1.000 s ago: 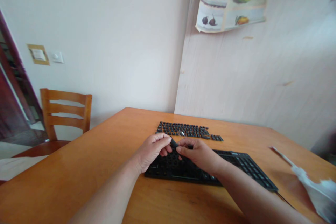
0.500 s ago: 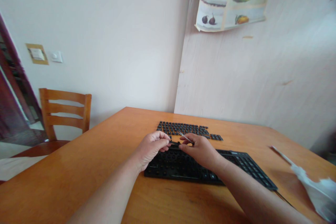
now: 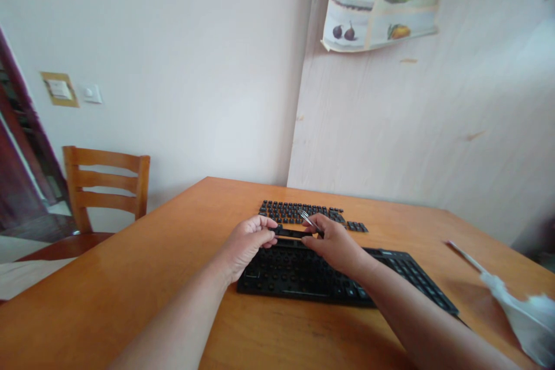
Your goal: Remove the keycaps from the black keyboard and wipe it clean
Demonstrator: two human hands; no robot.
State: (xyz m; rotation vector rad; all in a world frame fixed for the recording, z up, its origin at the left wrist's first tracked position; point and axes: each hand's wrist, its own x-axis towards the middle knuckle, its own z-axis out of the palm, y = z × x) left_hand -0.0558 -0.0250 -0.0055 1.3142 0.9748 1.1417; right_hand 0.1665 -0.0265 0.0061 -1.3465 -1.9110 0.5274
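Observation:
Pinched by its left end in my left hand (image 3: 248,244) is a long black space bar key (image 3: 293,232), held level just above the far edge of the keyboard. My right hand (image 3: 333,244) is closed at the key's other end and also grips a thin, shiny two-pronged metal tool (image 3: 304,216), its prongs pointing up and left. Below both hands lies a black keyboard (image 3: 303,295). Its left and middle part is stripped of most keycaps; the number pad at the right still has its keys.
Loose black keycaps (image 3: 292,208) lie in rows behind the keyboard, with a small group (image 3: 358,226) to their right. On the table's right side is a white, crumpled plastic-like item (image 3: 515,306) with a thin stick end. A wooden chair (image 3: 108,179) stands left of the table (image 3: 173,277).
The space bar has been turned lengthwise between my hands, which are slightly farther apart. The metal tool in my right hand has come into clearer view and tilted more upright.

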